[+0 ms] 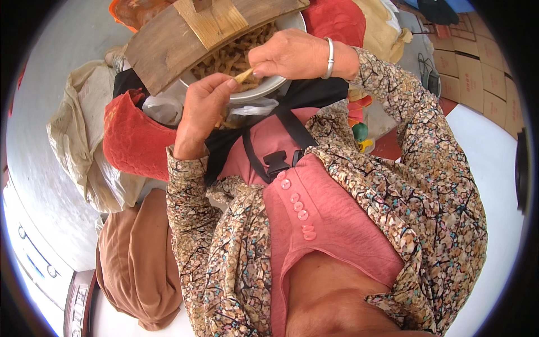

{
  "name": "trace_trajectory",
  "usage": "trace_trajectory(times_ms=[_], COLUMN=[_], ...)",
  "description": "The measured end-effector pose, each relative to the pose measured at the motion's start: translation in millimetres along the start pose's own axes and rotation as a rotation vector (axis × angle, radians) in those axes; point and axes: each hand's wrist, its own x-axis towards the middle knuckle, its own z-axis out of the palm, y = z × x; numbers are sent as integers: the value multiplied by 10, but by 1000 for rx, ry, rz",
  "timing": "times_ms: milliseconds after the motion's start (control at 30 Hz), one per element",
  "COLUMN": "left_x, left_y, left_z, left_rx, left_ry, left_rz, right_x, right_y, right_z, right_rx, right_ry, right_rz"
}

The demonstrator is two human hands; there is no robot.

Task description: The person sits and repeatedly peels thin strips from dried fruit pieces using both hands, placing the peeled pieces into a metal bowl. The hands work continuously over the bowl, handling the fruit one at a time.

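Observation:
My left hand (206,107) pinches one end of a small, yellowish tapered piece (243,76) between thumb and forefinger. The other end is held by my right hand (280,54), which wears a silver bangle (329,59) at the wrist. Just beneath both hands sits a round metal basin (269,90) filled with brownish-tan pieces (231,54); their exact kind is unclear. Across the far side of the basin lies a wooden board (166,50), with a paler notched wood piece (212,21) on top. The board hides part of the basin.
Red cloth (134,135) lies left of the basin, and more red fabric (337,21) beyond its right side. A pale sack (92,135) and a brown cloth (134,261) are at the left. Clear plastic bags (252,107) sit below the rim. Cardboard boxes (471,76) stand at far right.

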Motion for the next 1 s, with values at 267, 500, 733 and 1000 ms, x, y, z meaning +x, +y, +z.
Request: trace_trajectory(times_ms=[267, 500, 733, 1000], left_x=[219, 629, 881, 866], left_y=[190, 332, 316, 118], left_z=[-70, -343, -403, -570], left_rx=[-84, 6, 91, 594], left_ry=[134, 245, 313, 577], left_rz=[57, 201, 265, 326], right_x=[136, 438, 558, 396], right_y=[133, 357, 527, 560], right_z=[-11, -32, 6, 83], right_rx=[975, 646, 455, 14], right_ry=[193, 469, 518, 637], right_rz=[363, 226, 246, 90])
